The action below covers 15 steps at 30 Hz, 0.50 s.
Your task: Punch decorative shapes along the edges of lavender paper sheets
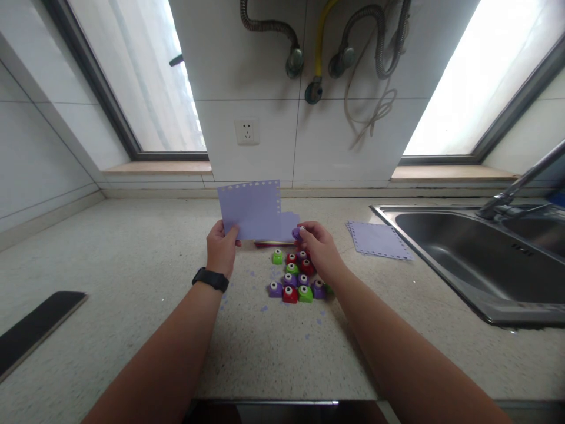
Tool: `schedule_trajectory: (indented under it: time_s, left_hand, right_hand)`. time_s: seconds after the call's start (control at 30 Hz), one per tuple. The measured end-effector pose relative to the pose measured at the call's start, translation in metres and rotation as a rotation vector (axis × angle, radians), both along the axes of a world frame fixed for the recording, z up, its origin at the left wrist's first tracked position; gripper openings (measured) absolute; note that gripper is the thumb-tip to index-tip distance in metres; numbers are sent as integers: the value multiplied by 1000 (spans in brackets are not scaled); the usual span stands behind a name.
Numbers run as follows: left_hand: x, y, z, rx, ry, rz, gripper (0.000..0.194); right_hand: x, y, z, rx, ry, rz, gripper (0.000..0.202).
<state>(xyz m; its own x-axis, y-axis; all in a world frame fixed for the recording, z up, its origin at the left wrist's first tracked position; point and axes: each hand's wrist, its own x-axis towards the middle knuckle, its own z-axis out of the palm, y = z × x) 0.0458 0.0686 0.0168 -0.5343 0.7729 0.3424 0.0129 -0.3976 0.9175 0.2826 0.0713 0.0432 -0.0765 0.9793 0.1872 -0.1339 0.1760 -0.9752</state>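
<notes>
My left hand (222, 244) grips the lower left corner of a purple sheet (251, 209), held upright, with punched holes along its top and right edges. To its right, my right hand (318, 247) is closed on a small purple punch (297, 233). Below and between the hands, several punches stand in rough rows on the counter, among them a green punch (277, 257), a red punch (289, 294) and a purple punch (275, 289). Behind the held sheet lies a stack of paper (289, 226), partly hidden.
Punched purple sheets (379, 239) lie beside the metal sink (468, 259) on the right. A dark flat object (39, 330) rests at the left of the speckled counter (132, 253). Small purple paper bits (264, 308) are scattered near the punches.
</notes>
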Motion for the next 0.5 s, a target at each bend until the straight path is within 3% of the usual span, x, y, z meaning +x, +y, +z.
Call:
schedule_trajectory:
  time_s: [0.5]
  left_hand:
    - [2, -1, 2, 3, -12, 18, 20]
  right_hand:
    - [0, 0, -2, 14, -46, 8, 27]
